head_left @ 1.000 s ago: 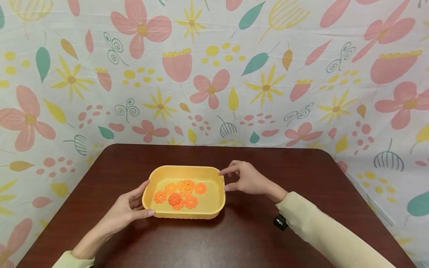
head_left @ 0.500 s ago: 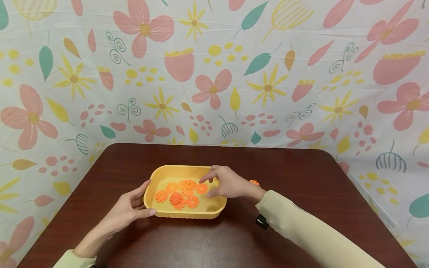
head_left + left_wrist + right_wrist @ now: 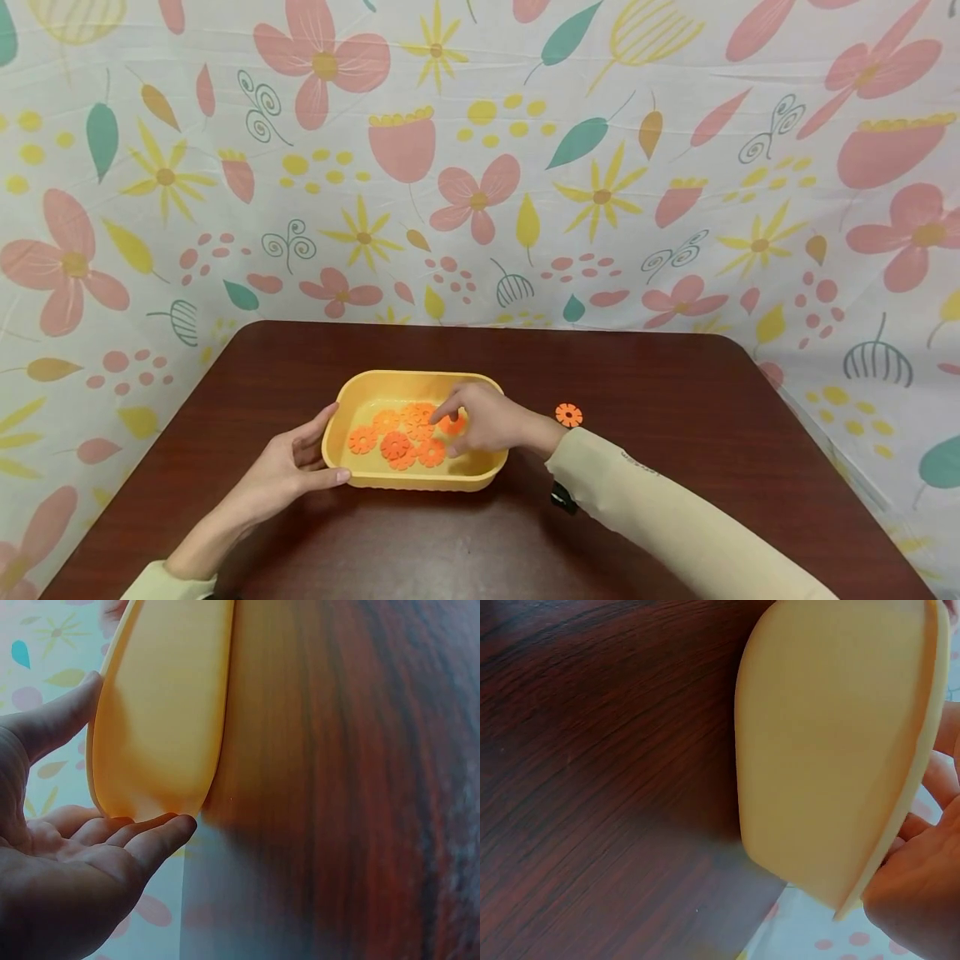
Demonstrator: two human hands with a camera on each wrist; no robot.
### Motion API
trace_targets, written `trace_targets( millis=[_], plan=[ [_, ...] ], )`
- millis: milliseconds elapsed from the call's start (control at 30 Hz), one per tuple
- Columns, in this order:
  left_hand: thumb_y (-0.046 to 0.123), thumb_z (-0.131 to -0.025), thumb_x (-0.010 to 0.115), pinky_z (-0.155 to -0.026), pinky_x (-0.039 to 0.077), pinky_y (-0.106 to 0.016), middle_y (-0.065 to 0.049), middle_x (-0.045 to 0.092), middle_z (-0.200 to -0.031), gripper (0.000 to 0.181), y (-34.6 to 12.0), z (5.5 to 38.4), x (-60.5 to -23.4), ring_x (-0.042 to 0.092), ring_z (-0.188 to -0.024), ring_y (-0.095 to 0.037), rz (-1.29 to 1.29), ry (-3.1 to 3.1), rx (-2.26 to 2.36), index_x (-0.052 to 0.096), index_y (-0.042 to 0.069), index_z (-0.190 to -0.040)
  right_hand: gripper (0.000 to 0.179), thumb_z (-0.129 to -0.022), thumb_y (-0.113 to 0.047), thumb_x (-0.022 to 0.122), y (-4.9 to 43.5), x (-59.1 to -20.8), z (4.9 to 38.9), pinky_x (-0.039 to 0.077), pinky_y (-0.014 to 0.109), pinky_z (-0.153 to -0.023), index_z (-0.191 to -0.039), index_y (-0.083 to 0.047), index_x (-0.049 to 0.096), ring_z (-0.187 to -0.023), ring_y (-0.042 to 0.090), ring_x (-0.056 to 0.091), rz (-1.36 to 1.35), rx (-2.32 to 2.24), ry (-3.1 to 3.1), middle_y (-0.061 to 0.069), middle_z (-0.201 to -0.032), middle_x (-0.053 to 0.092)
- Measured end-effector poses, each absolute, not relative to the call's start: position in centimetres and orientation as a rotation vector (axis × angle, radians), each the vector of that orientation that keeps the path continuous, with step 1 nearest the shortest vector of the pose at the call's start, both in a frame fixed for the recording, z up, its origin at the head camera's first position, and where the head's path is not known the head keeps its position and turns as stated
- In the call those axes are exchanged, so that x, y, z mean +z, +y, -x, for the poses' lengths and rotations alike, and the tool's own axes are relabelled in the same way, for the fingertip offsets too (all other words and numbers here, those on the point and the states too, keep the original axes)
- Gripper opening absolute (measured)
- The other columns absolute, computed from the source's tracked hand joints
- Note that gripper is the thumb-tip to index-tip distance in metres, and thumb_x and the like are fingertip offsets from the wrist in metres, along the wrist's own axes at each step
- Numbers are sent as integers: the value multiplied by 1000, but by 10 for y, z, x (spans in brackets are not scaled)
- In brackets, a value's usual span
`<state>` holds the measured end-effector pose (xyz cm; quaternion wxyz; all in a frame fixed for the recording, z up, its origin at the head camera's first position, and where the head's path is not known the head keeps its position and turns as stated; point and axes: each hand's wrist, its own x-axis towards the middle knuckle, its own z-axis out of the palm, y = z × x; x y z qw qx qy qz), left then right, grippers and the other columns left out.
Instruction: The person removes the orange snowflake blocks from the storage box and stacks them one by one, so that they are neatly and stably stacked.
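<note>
A yellow plastic basin (image 3: 420,481) stands on the table with several orange flower-shaped discs (image 3: 395,446) lying in it. My left hand (image 3: 279,471) holds the basin's left end, thumb at the near corner and fingers along the end wall. In the left wrist view, the left hand's fingers (image 3: 161,840) touch the basin's outer wall (image 3: 161,712). Over the basin's right part reaches my right hand (image 3: 487,419), its index finger and thumb spread apart above the discs. From the right wrist camera, the basin wall (image 3: 825,742) hides the right fingertips.
A single orange flower disc (image 3: 568,415) lies on the dark wooden table (image 3: 637,375), right of the basin and beside the right forearm. A flower-patterned cloth (image 3: 480,275) hangs behind the table.
My right hand has moved left from the basin's right rim to inside it, above the discs. A lone disc on the table has come into view. The left hand keeps its hold.
</note>
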<state>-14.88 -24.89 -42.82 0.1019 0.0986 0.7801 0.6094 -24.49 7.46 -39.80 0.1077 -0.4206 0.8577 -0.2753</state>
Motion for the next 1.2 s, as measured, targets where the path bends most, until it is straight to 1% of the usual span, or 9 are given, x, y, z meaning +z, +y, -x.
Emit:
trace_targets(
  millis=[267, 433, 533, 700, 800, 1000, 1200],
  plan=[
    [10, -90, 86, -102, 52, -33, -22, 20, -171, 101, -250, 149, -430, 34, -149, -42, -302, 2298, 1811, 21, 1, -167, 44, -76, -7, 95, 66, -399, 247, 44, 27, -73, -118, -5, 81, -89, 31, 59, 1291, -784, 2493, 11, -93, 68],
    [9, -90, 85, -101, 53, -33, -23, 20, -171, 101, -249, 149, -430, 35, -149, -42, -300, 2291, 1815, 21, 1, -167, 43, -75, -7, 96, 63, -403, 249, 44, 27, -75, -116, -6, 82, -87, 26, 57, 1258, -788, 2473, 10, -92, 67],
    [9, -89, 85, -101, 53, -34, -23, 20, -171, 101, -250, 149, -430, 36, -149, -42, -301, 2291, 1813, 21, 0, -167, 43, -75, -6, 96, 60, -404, 249, 44, 26, -76, -115, -7, 82, -86, 24, 56, 1249, -785, 2462, 11, -91, 66],
    [10, -89, 86, -102, 52, -34, -22, 20, -171, 101, -250, 150, -430, 35, -149, -42, -307, 2292, 1813, 22, 0, -167, 41, -73, -4, 96, 57, -407, 251, 41, 24, -73, -112, -6, 83, -82, 22, 53, 1293, -764, 2447, 13, -86, 66],
    [9, -89, 85, -102, 52, -34, -23, 20, -171, 101, -250, 149, -430, 36, -149, -43, -314, 2289, 1819, 22, 0, -167, 40, -71, -3, 97, 55, -409, 251, 40, 22, -72, -109, -7, 83, -80, 19, 52, 1323, -739, 2445, 11, -85, 67],
    [8, -90, 85, -102, 52, -33, -24, 21, -170, 100, -250, 148, -430, 37, -148, -44, -333, 2293, 1823, 21, -1, -166, 40, -68, -3, 98, 52, -410, 251, 42, 22, -74, -105, -9, 84, -80, 18, 54, 1302, -708, 2450, 6, -85, 66],
    [7, -90, 84, -102, 52, -35, -24, 20, -170, 100, -250, 149, -430, 36, -148, -44, -336, 2285, 1829, 21, -1, -166, 39, -69, -3, 98, 51, -410, 251, 40, 22, -70, -105, -10, 85, -74, 10, 47, 1248, -678, 2466, 7, -83, 67]
  ],
)
